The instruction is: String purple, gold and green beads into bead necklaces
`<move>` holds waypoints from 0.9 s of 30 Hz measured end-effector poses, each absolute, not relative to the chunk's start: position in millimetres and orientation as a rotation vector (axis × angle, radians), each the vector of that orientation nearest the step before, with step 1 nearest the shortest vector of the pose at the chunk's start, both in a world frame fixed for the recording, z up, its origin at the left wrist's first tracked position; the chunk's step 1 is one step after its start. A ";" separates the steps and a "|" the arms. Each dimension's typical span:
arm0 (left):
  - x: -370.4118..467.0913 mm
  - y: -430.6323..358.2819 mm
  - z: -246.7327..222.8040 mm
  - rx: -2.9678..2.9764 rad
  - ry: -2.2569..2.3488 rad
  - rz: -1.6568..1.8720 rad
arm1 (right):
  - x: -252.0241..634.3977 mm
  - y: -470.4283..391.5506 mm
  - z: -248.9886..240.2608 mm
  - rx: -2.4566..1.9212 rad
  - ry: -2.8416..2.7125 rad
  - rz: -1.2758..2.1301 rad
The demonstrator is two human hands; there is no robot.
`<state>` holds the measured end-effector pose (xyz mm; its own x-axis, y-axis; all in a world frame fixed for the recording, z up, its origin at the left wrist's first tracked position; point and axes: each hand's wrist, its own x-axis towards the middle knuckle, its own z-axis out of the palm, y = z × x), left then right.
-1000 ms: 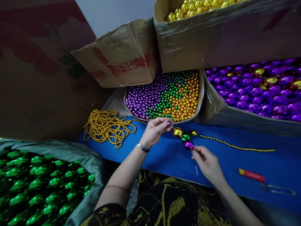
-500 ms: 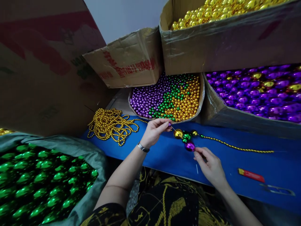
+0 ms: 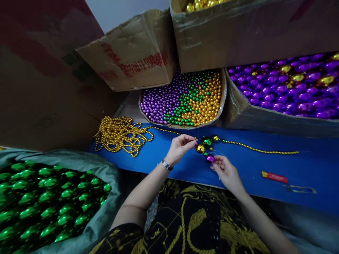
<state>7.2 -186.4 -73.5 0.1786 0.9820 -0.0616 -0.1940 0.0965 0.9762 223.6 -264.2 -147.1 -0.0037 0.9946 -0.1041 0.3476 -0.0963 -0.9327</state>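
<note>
My left hand, a watch on its wrist, is closed in a pinch at a small purple bead beside a large gold bead. My right hand pinches the lower right side of a large purple bead. Between the gold and purple ones sits a small green bead. A large green bead and a smaller gold bead lie just above. From there a thin gold bead strand runs right across the blue table. Fine clear thread shows near my right fingers.
A heap of gold bead chain lies left. Behind stands an open box of small purple, green and gold beads. A carton of large purple beads is right, a sack of green beads lower left. A red cutter and metal snips lie right.
My left hand has come right, bringing the small purple bead along the thread up against the large gold bead. My right hand still holds the large purple bead. The camera view has shifted.
</note>
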 end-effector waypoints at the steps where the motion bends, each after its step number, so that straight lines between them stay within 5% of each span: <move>1: 9.9 -188.8 -81.7 1.081 0.996 1.106 | 225.1 -264.6 -154.3 -1.555 -1.440 1.131; 8: 16.2 -198.8 -72.9 1.743 1.085 1.084 | 242.1 -255.9 -117.8 -1.666 -1.888 0.561; 13: 24.1 -194.4 -26.3 2.048 0.929 1.133 | 226.9 -236.2 -67.5 -1.359 -1.919 0.579; 18: 28.4 -190.8 -5.7 1.828 0.910 1.249 | 215.8 -229.6 -70.9 -1.252 -1.974 0.664; 23: 37.9 -192.6 -40.7 1.472 0.724 1.208 | 224.3 -231.2 -70.6 -1.369 -1.885 0.610; 27: 57.6 -194.6 -87.6 1.742 0.587 0.897 | 229.0 -236.1 -61.6 -1.446 -1.731 0.816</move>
